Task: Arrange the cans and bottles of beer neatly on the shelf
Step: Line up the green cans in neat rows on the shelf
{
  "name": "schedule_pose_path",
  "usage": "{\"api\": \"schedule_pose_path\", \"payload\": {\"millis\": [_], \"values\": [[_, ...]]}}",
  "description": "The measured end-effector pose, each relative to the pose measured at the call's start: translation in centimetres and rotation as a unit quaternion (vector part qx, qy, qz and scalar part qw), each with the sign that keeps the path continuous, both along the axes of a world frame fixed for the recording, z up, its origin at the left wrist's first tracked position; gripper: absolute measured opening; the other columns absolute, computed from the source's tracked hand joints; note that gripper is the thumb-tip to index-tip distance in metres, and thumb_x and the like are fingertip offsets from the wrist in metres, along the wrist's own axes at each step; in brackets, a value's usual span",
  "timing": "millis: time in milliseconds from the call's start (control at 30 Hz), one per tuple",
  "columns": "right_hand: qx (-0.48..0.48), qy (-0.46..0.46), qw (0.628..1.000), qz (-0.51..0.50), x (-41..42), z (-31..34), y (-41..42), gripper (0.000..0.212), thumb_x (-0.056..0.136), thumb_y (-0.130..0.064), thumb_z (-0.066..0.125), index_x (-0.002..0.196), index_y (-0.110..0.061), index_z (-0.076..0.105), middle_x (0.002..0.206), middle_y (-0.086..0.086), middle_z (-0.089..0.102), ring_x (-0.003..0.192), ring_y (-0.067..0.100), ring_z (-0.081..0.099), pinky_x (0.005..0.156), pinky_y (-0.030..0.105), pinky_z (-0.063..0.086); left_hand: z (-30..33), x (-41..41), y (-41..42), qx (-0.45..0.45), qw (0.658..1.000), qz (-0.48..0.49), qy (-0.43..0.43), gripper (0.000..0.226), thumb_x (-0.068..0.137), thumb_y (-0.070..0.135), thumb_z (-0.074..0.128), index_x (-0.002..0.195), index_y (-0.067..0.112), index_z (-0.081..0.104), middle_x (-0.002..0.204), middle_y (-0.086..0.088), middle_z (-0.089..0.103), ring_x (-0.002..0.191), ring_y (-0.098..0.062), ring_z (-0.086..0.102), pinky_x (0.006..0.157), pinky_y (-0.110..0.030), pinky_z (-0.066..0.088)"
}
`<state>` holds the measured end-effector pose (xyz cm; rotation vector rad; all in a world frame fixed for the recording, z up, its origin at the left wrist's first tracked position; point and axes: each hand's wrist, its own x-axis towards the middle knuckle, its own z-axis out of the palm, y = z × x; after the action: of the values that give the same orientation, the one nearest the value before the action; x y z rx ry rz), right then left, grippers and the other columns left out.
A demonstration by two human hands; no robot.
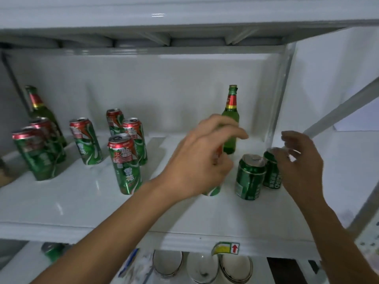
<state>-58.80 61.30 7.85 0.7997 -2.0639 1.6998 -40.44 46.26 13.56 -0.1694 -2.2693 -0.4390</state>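
Observation:
On the white shelf (82, 206), a tall red-and-green beer can (213, 191) stands at the middle and is mostly hidden by my left hand (203, 154), whose thumb and curled fingers wrap round it. Behind it a green beer bottle (231, 119) stands upright. To the right are two short green cans: one dented (249, 178), the other (271, 173) with the fingers of my right hand (299, 162) curled over its top. Several more tall cans stand at the left, such as one (125, 162) in front, and a second bottle (42, 113) is at the far left.
The shelf's upright post (281, 89) and a diagonal brace (338, 111) close off the right side. The upper shelf (184, 21) hangs low overhead. Below, white bowls (202, 269) and another green can (53, 251) sit on the lower level.

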Motion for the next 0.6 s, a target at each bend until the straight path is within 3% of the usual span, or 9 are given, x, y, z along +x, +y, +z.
{"api": "schedule_pose_path", "payload": {"millis": [100,233,333,433,500,600], "values": [[-0.022,0.051,0.997,0.057,3.5,1.5,-1.9,0.027,0.092,-0.001,0.067,0.111,-0.020,0.066,0.114,-0.002,0.069,0.107,0.013,0.064,0.101,0.021,0.048,1.0,4.0,-5.1,0.051,0.995,0.073,0.040,0.044,0.075,-0.005,0.059,0.112,0.014,0.073,0.121,-0.003,0.062,0.119,-0.014,0.058,0.103,-0.027,0.045],[0.054,0.079,0.991,0.098,6.3,2.0,-5.0,0.030,0.091,-0.007,0.071,0.116,-0.022,0.066,0.116,-0.007,0.064,0.104,0.001,0.061,0.101,0.019,0.045,2.0,7.8,-12.6,0.128,0.979,0.154,0.034,0.040,0.076,-0.004,0.059,0.103,0.022,0.073,0.117,0.001,0.061,0.107,0.005,0.056,0.097,-0.019,0.045],[0.105,0.035,0.985,0.133,7.2,2.2,-6.9,0.043,0.090,-0.013,0.074,0.123,-0.035,0.058,0.125,-0.013,0.054,0.108,-0.015,0.053,0.104,0.020,0.038,1.5,9.3,-17.1,0.179,0.967,0.180,-0.023,0.037,0.085,-0.001,0.066,0.106,0.029,0.068,0.117,0.003,0.055,0.100,0.001,0.055,0.094,-0.022,0.046],[0.159,-0.015,0.977,0.138,7.6,2.3,-8.2,0.054,0.090,-0.018,0.073,0.135,-0.037,0.050,0.138,-0.011,0.047,0.121,0.005,0.050,0.111,0.029,0.035,0.2,10.2,-19.6,0.170,0.961,0.178,-0.123,0.039,0.091,0.015,0.073,0.126,0.024,0.062,0.125,0.003,0.050,0.114,-0.011,0.050,0.100,-0.027,0.041],[0.199,-0.040,0.969,0.143,7.9,2.5,-8.8,0.060,0.090,-0.020,0.073,0.141,-0.036,0.044,0.141,-0.010,0.047,0.126,0.010,0.047,0.110,0.031,0.035,-0.6,10.6,-20.7,0.180,0.957,0.152,-0.168,0.054,0.090,0.025,0.076,0.138,0.022,0.053,0.131,0.002,0.046,0.118,-0.013,0.049,0.098,-0.024,0.037],[0.226,-0.075,0.958,0.159,8.0,2.9,-9.2,0.066,0.086,-0.012,0.076,0.138,-0.036,0.044,0.133,-0.009,0.056,0.118,0.012,0.057,0.106,0.036,0.045,-1.7,10.8,-21.9,0.243,0.949,0.076,-0.186,0.070,0.081,0.026,0.085,0.139,0.027,0.048,0.130,0.006,0.057,0.114,-0.010,0.061,0.090,-0.020,0.049]]}}
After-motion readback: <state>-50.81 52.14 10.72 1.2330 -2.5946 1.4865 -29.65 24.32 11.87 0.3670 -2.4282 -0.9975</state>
